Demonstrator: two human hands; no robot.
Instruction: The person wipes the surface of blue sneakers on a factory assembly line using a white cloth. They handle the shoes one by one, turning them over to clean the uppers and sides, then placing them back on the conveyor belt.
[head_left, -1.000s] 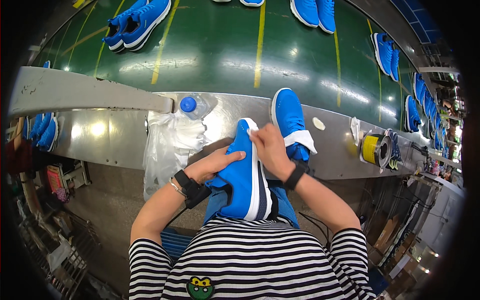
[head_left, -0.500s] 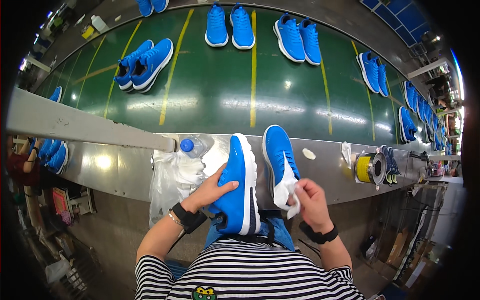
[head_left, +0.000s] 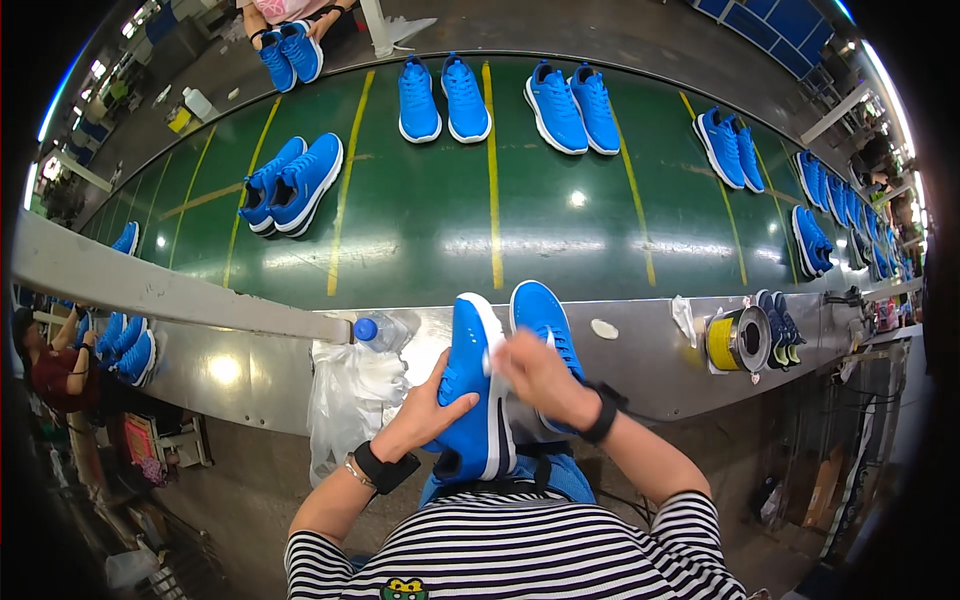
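Observation:
My left hand (head_left: 428,412) is wrapped round a blue sneaker (head_left: 464,360) with a thick white sole, held toe-up with the sole turned to the right. My right hand (head_left: 545,372) is closed and blurred by motion, its fingertips at the sneaker's sole edge. Only a pale bit of the white cloth shows at those fingertips; the rest is hidden. Just behind the right hand a second blue sneaker (head_left: 540,308) rests on the metal ledge (head_left: 640,350), partly covered by the hand.
Pairs of blue sneakers (head_left: 441,100) stand on the green conveyor belt (head_left: 400,220) beyond the ledge. At left are a blue-capped bottle (head_left: 388,334), a plastic bag (head_left: 345,400) and a white rail (head_left: 180,270). A yellow-labelled tin (head_left: 738,340) stands right. Other people work at far and left.
My right hand has moved left with the white cloth, from the second sneaker to the held sneaker's sole. The view has shifted, and a person holding sneakers now shows across the belt.

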